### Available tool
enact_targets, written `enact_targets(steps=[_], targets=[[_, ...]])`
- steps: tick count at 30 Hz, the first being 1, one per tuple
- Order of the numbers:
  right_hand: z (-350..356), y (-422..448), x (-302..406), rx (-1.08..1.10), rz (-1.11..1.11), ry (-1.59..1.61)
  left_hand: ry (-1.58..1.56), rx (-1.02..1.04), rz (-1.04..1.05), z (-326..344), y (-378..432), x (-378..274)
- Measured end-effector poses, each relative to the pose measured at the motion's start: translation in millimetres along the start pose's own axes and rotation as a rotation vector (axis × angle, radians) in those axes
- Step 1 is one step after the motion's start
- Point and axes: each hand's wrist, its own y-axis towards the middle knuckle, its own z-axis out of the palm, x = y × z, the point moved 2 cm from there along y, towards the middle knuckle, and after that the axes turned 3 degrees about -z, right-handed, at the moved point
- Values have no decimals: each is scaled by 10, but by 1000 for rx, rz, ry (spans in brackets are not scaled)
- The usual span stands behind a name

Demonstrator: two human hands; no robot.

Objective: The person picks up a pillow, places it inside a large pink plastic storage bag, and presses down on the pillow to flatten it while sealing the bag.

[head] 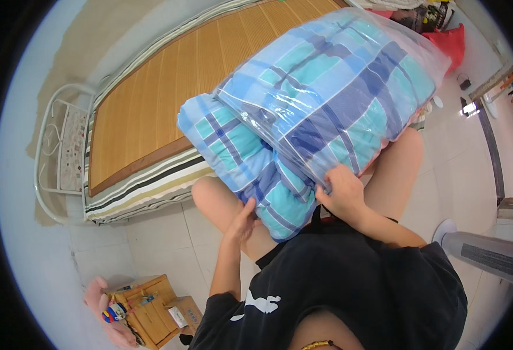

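A folded quilt with blue, turquoise and navy checks [234, 144] lies across my lap and the bed's edge. Most of it sits inside a clear plastic bag [326, 92], and the near left part sticks out of the bag's mouth. My right hand [343, 190] pinches the bag's rim by the near corner of the quilt. Against the quilt's lower left edge rests my left hand [244, 221], thumb on the fabric and other fingers partly hidden beneath it; whether it grips the quilt is unclear.
The bed has a bamboo mat [151, 105], a striped sheet [151, 186] and a white metal headboard [42, 144]. A wooden cabinet [151, 310] and a cardboard box [188, 308] stand lower left. At right is a grey tower fan [488, 253]; red fabric [453, 46] lies past the bag.
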Motion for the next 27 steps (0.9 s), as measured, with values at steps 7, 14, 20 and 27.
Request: enact_targets(steps=[7,14,20,27], targets=[[-50,-445,-221,-15,27,-13,-345,211,-36,150,136,439],[-141,-259,-490,191,-399,-45,-309,144,-25,206,240,529],[-469,147,-338,-25,-552,8,-276,79,293,445,18,123],[-998,1515,305,-248,-695,222,-569,464,470,1316,-263,-1213]])
